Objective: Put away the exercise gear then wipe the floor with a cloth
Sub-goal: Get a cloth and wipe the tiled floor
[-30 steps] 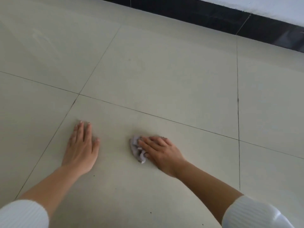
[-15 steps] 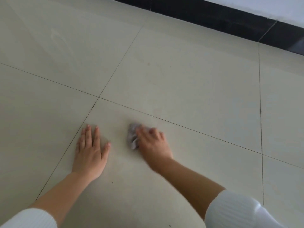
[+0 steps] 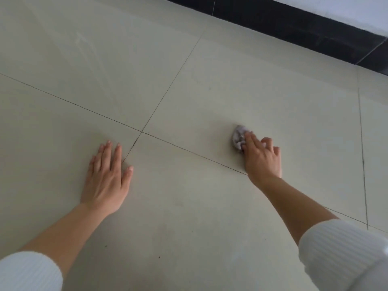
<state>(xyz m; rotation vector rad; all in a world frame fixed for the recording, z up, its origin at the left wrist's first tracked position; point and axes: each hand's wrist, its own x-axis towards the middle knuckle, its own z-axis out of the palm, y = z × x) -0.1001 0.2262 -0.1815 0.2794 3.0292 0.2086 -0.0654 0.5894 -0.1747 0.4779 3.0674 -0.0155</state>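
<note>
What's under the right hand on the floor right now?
A crumpled greyish cloth sits under the fingers of the right hand, pressed on the pale tiled floor. Only its far end shows; the hand covers the rest.

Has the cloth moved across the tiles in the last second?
Yes. The cloth under the right hand crossed the grout line onto the farther tile, away from the left hand.
</note>
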